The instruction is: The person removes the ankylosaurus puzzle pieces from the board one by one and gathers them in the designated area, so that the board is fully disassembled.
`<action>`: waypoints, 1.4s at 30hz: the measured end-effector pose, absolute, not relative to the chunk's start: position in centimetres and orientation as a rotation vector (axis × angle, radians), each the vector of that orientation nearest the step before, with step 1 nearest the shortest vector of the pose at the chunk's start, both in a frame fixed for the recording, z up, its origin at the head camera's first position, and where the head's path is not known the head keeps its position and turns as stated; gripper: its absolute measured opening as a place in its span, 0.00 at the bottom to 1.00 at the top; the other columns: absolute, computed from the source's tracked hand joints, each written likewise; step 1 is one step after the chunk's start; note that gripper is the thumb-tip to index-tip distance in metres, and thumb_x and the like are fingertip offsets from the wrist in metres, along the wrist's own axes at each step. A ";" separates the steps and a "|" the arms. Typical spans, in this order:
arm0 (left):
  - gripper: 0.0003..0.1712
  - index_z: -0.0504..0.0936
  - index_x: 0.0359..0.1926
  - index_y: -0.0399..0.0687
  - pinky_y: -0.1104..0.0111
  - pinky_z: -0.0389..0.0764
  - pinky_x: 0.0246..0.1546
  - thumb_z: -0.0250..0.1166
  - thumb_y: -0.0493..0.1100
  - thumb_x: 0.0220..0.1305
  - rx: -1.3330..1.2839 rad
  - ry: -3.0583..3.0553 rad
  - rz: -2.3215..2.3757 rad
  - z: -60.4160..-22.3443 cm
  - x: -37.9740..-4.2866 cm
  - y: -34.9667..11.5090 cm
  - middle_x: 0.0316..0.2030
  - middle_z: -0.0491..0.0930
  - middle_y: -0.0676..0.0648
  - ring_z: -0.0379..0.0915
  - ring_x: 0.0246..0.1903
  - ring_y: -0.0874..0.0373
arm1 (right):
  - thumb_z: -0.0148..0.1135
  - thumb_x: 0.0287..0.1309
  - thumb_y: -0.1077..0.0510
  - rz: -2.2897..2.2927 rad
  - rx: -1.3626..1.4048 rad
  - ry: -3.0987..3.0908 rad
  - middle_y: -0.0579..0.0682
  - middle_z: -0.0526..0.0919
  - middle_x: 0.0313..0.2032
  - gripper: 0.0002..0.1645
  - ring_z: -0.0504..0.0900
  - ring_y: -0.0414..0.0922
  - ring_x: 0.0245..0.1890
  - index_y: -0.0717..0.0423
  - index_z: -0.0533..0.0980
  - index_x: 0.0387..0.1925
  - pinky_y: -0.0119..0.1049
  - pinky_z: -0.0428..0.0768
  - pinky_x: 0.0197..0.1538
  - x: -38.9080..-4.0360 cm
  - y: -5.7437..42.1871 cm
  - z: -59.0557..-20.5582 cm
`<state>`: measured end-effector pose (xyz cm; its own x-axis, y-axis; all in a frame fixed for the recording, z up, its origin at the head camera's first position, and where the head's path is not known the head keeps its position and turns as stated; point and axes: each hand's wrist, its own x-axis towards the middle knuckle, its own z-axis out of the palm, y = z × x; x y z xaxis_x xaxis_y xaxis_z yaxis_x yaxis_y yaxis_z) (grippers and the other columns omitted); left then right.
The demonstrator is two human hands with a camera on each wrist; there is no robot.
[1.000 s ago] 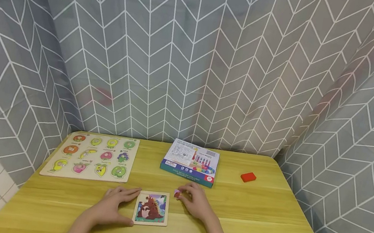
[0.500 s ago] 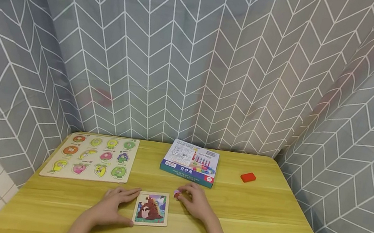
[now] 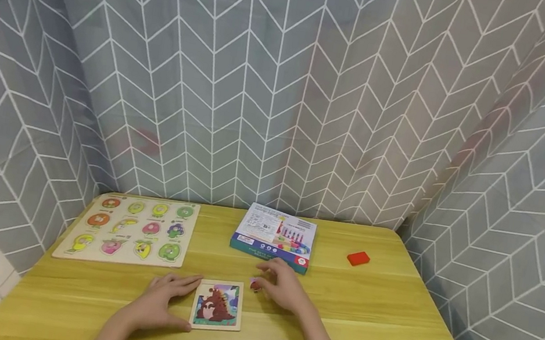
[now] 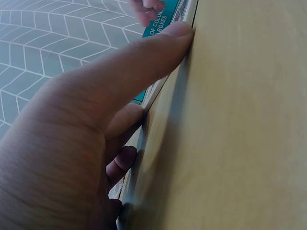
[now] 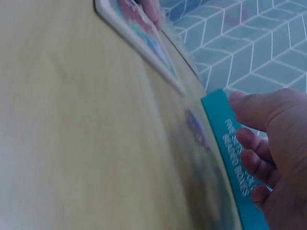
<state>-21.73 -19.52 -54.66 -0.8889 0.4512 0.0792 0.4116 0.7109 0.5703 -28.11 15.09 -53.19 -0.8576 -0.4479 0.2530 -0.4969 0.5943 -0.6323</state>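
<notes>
A small square jigsaw puzzle in a pale wooden frame lies flat on the table, showing a dark red dinosaur. Its upper left corner shows bare wood. My left hand rests along the frame's left side, thumb at the near corner and forefinger at the far one. In the left wrist view the thumb lies straight against the frame's edge. A loose puzzle piece, purple and dark red, lies on the table right of the frame. Just above it hovers my right hand, thumb and fingers parted with nothing between them.
Behind the right hand lies a bead-set box. A fruit peg board sits at the back left of the wooden table. At the right is a red block. Patterned curtains enclose the table's back and sides.
My right hand has come off the loose puzzle piece and its fingers have spread; the piece stays on the table. The left hand keeps its place at the frame. The head view has shifted slightly.
</notes>
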 end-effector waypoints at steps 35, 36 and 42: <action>0.58 0.73 0.77 0.60 0.56 0.64 0.54 0.80 0.72 0.46 0.720 2.861 0.918 -54.8 -21.8 -19.6 0.75 0.73 0.55 0.66 0.59 0.57 | 0.67 0.73 0.54 1.160 1.026 -2.874 0.42 0.82 0.48 0.14 0.75 0.33 0.44 0.51 0.86 0.56 0.31 0.79 0.53 -26.4 7.2 -53.3; 0.58 0.73 0.77 0.60 0.56 0.63 0.54 0.80 0.72 0.46 0.721 2.862 0.919 -54.9 -21.8 -19.6 0.75 0.73 0.55 0.66 0.59 0.57 | 0.67 0.73 0.53 1.147 1.030 -2.873 0.42 0.82 0.48 0.14 0.75 0.33 0.45 0.50 0.86 0.56 0.32 0.79 0.53 -26.4 7.2 -53.4; 0.58 0.74 0.77 0.59 0.56 0.63 0.54 0.81 0.71 0.46 0.741 2.873 0.919 -55.0 -21.8 -19.7 0.75 0.73 0.55 0.66 0.59 0.58 | 0.66 0.74 0.51 1.127 1.028 -2.878 0.41 0.82 0.48 0.14 0.76 0.33 0.46 0.48 0.86 0.55 0.34 0.79 0.57 -26.4 7.2 -53.8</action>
